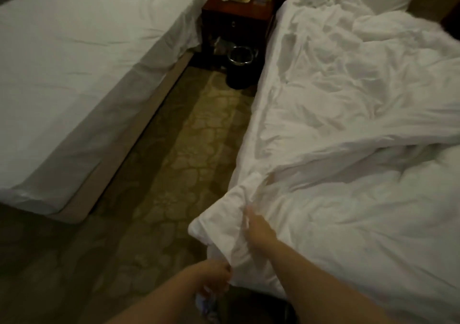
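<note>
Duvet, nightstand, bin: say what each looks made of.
Duvet: white matte woven cloth, probably cotton, padded; it creases and bunches where the left hand and right hand grip it. Nightstand: dark reddish wood or veneer, semi-gloss top. Bin: dark body with a shiny, likely metal rim; blur leaves it open.

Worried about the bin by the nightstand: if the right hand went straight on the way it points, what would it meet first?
The right hand grips the bunched duvet corner, so that comes first. Past it lie carpet and probably the other bed, not the bin; depth is unclear.
</note>
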A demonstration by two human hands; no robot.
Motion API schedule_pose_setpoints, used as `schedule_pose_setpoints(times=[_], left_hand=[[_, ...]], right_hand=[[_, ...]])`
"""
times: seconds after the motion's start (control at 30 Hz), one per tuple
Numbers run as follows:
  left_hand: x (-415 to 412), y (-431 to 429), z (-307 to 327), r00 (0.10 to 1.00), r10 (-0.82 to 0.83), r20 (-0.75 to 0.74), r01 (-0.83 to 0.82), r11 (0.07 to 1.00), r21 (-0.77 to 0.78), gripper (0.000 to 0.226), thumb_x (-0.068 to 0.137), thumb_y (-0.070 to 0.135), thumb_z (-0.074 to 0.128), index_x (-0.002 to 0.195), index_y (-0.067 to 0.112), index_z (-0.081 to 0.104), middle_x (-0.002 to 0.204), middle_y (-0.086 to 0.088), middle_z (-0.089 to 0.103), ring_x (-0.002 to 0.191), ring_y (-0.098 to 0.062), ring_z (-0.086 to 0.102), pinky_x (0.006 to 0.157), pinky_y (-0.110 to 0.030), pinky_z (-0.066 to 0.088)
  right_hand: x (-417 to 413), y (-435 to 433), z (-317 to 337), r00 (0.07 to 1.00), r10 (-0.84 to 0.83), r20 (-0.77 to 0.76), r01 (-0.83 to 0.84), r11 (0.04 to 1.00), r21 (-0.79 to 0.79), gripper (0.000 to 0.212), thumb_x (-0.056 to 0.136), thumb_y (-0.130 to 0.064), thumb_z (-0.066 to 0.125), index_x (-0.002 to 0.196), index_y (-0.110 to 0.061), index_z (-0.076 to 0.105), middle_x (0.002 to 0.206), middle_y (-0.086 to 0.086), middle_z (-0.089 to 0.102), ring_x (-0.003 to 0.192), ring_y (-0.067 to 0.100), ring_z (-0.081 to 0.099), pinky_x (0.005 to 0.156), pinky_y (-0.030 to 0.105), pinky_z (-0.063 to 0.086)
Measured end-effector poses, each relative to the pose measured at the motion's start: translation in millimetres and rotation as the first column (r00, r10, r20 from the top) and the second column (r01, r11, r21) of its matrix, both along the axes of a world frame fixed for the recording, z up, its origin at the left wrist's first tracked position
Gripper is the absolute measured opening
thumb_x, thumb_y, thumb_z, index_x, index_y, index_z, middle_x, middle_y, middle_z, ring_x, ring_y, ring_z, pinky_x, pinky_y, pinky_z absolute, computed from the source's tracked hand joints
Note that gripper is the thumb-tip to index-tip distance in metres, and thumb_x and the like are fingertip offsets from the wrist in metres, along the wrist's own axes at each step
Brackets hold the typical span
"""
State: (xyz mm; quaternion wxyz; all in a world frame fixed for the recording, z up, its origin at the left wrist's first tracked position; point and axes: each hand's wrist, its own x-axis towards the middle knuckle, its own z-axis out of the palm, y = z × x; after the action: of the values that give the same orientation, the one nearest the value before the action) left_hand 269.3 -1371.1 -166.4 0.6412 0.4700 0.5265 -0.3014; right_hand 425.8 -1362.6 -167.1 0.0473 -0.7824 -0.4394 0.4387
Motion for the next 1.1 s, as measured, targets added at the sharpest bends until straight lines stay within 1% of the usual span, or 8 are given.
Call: schedule_pose_setpoints(times=[0.1, 0.23, 0.37, 0.43, 0.53, 0.67, 0.87, 1.1], left_hand=[[9, 6, -5, 0.997, 0.052, -0.048, -0.051, 0.998, 0.027, 0.022, 0.095, 0.022, 0.05, 0.111, 0.008, 0.057, 0.084, -0.002, 0.057, 0.086, -0.019, 0.058, 0.094, -0.037, 0.048], [42, 20, 35, 0.999, 0.005, -0.044, 0.014, 0.901, 0.433, 0.025, 0.095, 0.008, 0.046, 0.072, 0.013, 0.054, 0.09, -0.006, 0.064, 0.082, -0.016, 0.057, 0.085, -0.029, 0.052], [82, 5, 59, 0.994, -0.108, 0.019, 0.077, 0.816, 0.573, 0.024, 0.096, 0.012, 0.045, 0.109, 0.005, 0.063, 0.093, -0.004, 0.064, 0.07, -0.011, 0.058, 0.06, -0.017, 0.045], [105, -11, 63, 0.984, -0.176, 0.015, 0.129, 0.772, 0.623, 0.024, 0.095, 0.014, 0.046, 0.108, 0.009, 0.065, 0.094, -0.002, 0.067, 0.083, -0.015, 0.063, 0.069, -0.021, 0.049], [134, -33, 70, 0.973, -0.23, -0.016, 0.18, 0.718, 0.673, 0.025, 0.093, 0.016, 0.046, 0.106, 0.012, 0.068, 0.1, -0.004, 0.069, 0.094, -0.019, 0.064, 0.088, -0.03, 0.051], [138, -56, 73, 0.979, -0.203, -0.022, 0.153, 0.657, 0.738, 0.022, 0.093, 0.016, 0.047, 0.099, 0.016, 0.068, 0.095, -0.003, 0.069, 0.091, -0.018, 0.064, 0.086, -0.031, 0.051], [105, -46, 66, 0.986, -0.153, -0.063, 0.143, 0.591, 0.794, 0.019, 0.094, 0.017, 0.047, 0.103, 0.016, 0.065, 0.098, -0.005, 0.067, 0.09, -0.02, 0.063, 0.087, -0.036, 0.052], [153, -32, 68, 0.903, -0.429, -0.014, 0.274, 0.551, 0.788, 0.028, 0.094, 0.021, 0.046, 0.12, 0.019, 0.056, 0.102, -0.004, 0.066, 0.092, -0.021, 0.063, 0.083, -0.032, 0.051]], right_hand=[[14, -50, 8, 0.982, 0.135, 0.134, -0.124, 0.989, -0.086, 0.053, 0.1, -0.033, 0.028, 0.151, -0.028, 0.017, 0.148, 0.006, 0.037, 0.131, 0.024, 0.04, 0.11, 0.036, 0.031], [42, -85, 21, 0.979, 0.045, 0.201, -0.025, 0.995, -0.099, 0.053, 0.1, -0.032, 0.028, 0.152, -0.032, 0.015, 0.153, -0.002, 0.029, 0.136, 0.023, 0.034, 0.11, 0.039, 0.028], [60, -107, 36, 0.985, -0.07, 0.16, 0.084, 0.993, -0.082, 0.057, 0.1, -0.031, 0.032, 0.153, -0.031, 0.01, 0.154, 0.002, 0.026, 0.135, 0.026, 0.034, 0.109, 0.039, 0.029], [71, -116, 42, 0.978, -0.163, 0.131, 0.165, 0.986, -0.006, 0.057, 0.1, -0.033, 0.033, 0.152, -0.03, 0.011, 0.154, 0.002, 0.027, 0.134, 0.026, 0.035, 0.108, 0.039, 0.031], [94, -122, 56, 0.947, -0.303, 0.108, 0.294, 0.951, 0.096, 0.06, 0.098, -0.031, 0.038, 0.152, -0.027, 0.013, 0.152, 0.004, 0.03, 0.134, 0.027, 0.036, 0.108, 0.039, 0.033], [109, -115, 60, 0.939, -0.336, 0.066, 0.323, 0.933, 0.162, 0.059, 0.097, -0.027, 0.04, 0.152, -0.025, 0.017, 0.146, 0.008, 0.039, 0.13, 0.03, 0.04, 0.103, 0.04, 0.035], [77, -132, 41, 0.942, -0.326, -0.082, 0.329, 0.943, 0.038, 0.052, 0.098, -0.025, 0.036, 0.148, -0.026, 0.026, 0.146, 0.009, 0.038, 0.13, 0.03, 0.04, 0.106, 0.042, 0.036], [88, -177, 31, 0.732, -0.673, -0.105, 0.678, 0.735, 0.017, 0.054, 0.094, -0.031, 0.039, 0.147, -0.024, 0.03, 0.15, 0.004, 0.033, 0.132, 0.027, 0.038, 0.11, 0.04, 0.033]])
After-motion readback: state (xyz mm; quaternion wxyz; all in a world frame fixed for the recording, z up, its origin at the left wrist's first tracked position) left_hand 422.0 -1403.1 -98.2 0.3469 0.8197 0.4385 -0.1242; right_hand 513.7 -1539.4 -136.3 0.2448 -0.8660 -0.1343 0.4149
